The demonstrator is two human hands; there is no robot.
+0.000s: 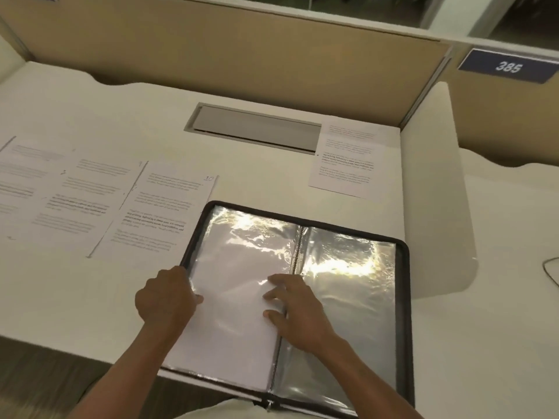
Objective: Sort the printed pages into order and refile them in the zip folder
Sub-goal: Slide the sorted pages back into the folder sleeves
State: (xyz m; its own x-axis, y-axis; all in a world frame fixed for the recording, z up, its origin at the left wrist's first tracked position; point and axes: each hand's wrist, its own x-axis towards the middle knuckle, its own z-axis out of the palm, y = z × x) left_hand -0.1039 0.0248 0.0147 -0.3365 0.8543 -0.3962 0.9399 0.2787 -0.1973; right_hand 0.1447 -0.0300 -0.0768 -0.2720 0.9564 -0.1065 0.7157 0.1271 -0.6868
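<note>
**Folder open, both hands on its left sleeve**

Spread open on the desk (pixel 90 297) at 6 o'clock: the zip folder (pixel 403 297), near edge hanging past the desk's front. In its left sleeve (pixel 236 267), a white sheet (pixel 230 343) under glossy plastic; right half bright with glare (contents not readable). Left hand (pixel 166 299) at 7 o'clock, thumb on top, fingers curled over the sleeve's outer edge, pinching it. Right hand (pixel 298 313) just beside the spine, fingers straight and spread, pressing flat on the same sleeve. Hands apart, with the sheet between them. At 9 to 10 o'clock, three printed pages (pixel 81 195) side by side and overlapping, the nearest marked "10" and meeting the folder's far left corner. At 1 o'clock, a lone page (pixel 344 155) partly covering a grey hatch (pixel 254 128).
</note>
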